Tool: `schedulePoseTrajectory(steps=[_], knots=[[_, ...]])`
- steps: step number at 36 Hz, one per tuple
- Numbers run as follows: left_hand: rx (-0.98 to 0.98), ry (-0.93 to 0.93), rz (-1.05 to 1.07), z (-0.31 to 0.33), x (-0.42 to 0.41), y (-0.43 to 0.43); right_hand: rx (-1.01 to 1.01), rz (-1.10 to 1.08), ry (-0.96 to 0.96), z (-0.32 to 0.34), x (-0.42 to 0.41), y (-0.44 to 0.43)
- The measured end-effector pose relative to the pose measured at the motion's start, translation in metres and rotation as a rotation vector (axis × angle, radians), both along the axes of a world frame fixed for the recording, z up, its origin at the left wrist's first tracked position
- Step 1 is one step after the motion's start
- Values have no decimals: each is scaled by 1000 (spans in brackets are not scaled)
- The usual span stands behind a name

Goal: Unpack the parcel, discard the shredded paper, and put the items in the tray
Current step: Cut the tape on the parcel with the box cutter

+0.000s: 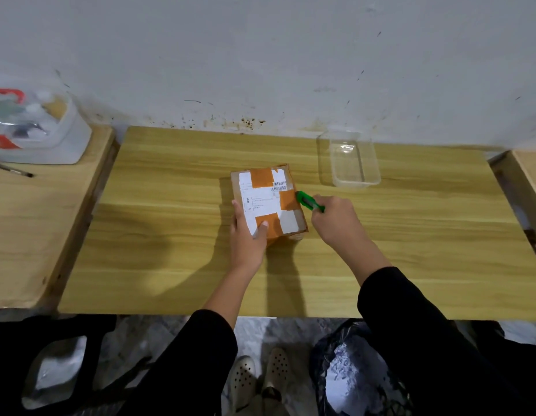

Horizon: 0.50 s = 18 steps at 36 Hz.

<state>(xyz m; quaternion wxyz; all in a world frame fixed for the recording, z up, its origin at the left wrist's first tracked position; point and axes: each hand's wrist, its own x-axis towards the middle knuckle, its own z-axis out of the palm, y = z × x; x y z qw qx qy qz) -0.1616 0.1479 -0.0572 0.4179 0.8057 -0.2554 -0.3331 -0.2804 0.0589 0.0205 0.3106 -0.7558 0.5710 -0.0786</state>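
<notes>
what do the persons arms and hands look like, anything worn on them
Both arms wear loose black long sleeves, plain, with no markings visible. The left sleeve is pushed up well toward the elbow, the right sleeve less far. The left hand and right hand are bare: no gloves, rings or watch show.

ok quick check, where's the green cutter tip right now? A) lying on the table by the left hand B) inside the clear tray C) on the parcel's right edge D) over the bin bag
C: the right hand holds the green cutter with its tip at the right edge of the taped parcel, while the left hand steadies the parcel's near corner.
</notes>
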Motion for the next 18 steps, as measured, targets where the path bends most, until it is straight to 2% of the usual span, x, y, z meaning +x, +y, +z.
schedulePoseTrajectory(steps=[12,18], knots=[[5,20,18,1,-3,0,-10,18,79,9,-13,20],[24,-8,4,3,-3,0,15,-28,32,9,-28,32]])
